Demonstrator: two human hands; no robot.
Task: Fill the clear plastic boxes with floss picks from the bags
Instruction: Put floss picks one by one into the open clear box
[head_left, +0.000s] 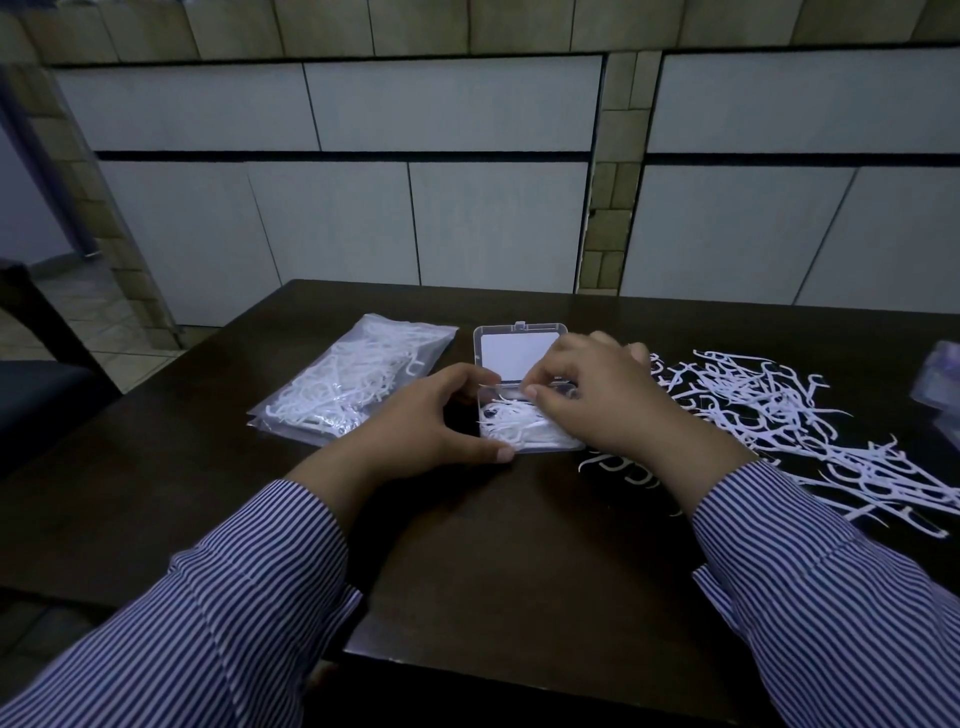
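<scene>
Bracing the clear plastic box (524, 423) at table (493, 545) centre: left hand (431, 421) curled round its left edge, thumb on the near corner. Pressing down into the floss picks (511, 423) inside: right hand (608, 400), fingers bent; grasp uncertain. Lid (519, 353) open behind. Left of box, full bag (353, 384); right of box, loose picks (789, 415).

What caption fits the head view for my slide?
Left hand steadies an open clear box while the right hand tucks floss picks inside.
</scene>
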